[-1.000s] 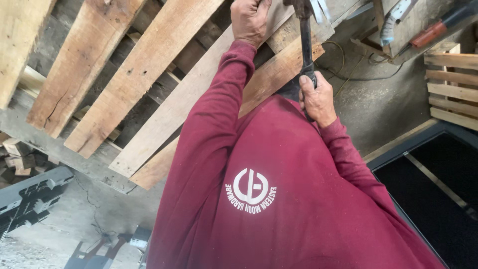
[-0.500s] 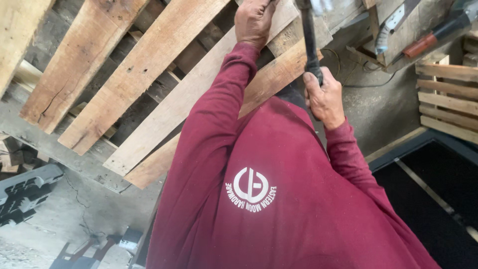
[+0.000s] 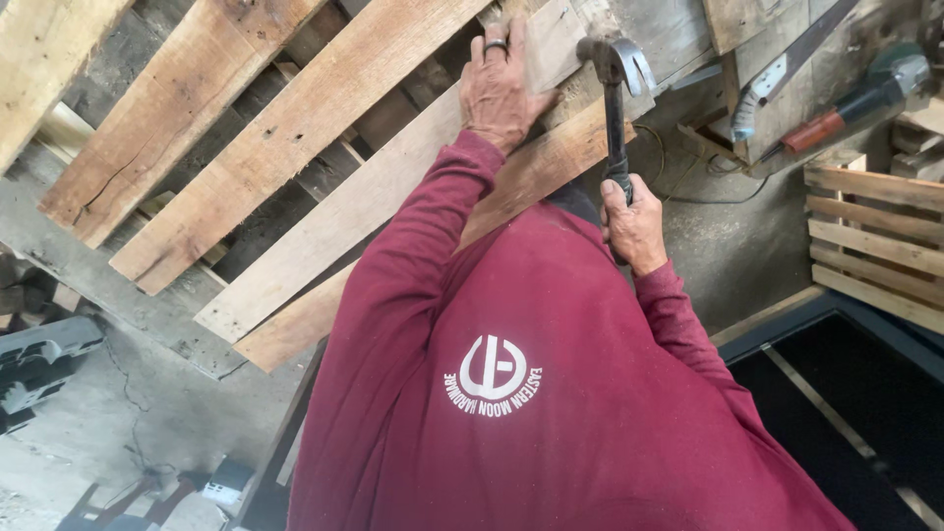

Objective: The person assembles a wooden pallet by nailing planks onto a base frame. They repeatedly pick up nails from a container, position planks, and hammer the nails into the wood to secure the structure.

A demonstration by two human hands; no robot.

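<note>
A rough concrete floor (image 3: 88,433) runs under the work, grey and cracked, with scrap wood and a dark plastic piece at about nine o'clock. A wooden pallet (image 3: 246,187) fills the upper half of the view, its weathered boards slanting from eight o'clock up toward one o'clock, with dark gaps between them.

The person, in a dark red long-sleeved shirt (image 3: 531,393) with a white round emblem, leans over the pallet. The left hand (image 3: 501,88), a dark ring on one finger, lies flat with spread fingers on a pale pallet board (image 3: 393,187) at about twelve o'clock; it presses on the plank and closes around nothing. The right hand (image 3: 634,221), at about one o'clock from the shirt's middle, is wrapped tight around the black grip of a claw hammer (image 3: 615,98). The hammer stands nearly upright in the view, its steel head with the curved claw at the top, just beside the end of the board under the left hand and above a second, browner board (image 3: 531,172). Whether the head touches the wood cannot be told.

At two o'clock a power tool (image 3: 855,98) with a red and grey body lies on a wooden bench, a thin cable trailing below it. A second slatted pallet (image 3: 875,236) stands at three o'clock, and a dark mat (image 3: 865,413) with a pale wooden edge lies at four o'clock.
</note>
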